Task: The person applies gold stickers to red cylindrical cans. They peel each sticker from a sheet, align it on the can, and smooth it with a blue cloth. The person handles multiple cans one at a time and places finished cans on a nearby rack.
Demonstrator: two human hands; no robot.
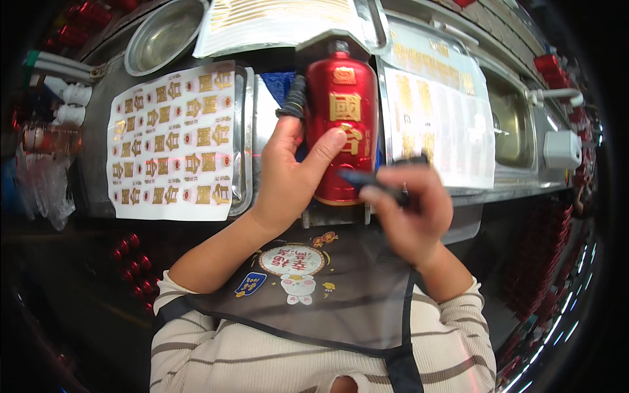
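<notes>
In the head view, the red bottle [357, 128] stands upright in front of the person, gold lettering facing up at them. The left hand [288, 177] lays its thumb on the lettering; its fingers pass out of sight, so I cannot tell whether they grip. The right hand [419, 206] is closed around a dark tool [380, 182], blurred, its blue tip at the bottle's lower front. To do this well, I would brace the bottle firmly and use light, even strokes, sparing the letter edges. Left of the bottle, a tray [248, 131] bears a sheet [173, 145] of gold stickers; beyond that is a bowl [160, 42]. To the bottle's right lies another stickered sheet [455, 147], then a sink [517, 134].
</notes>
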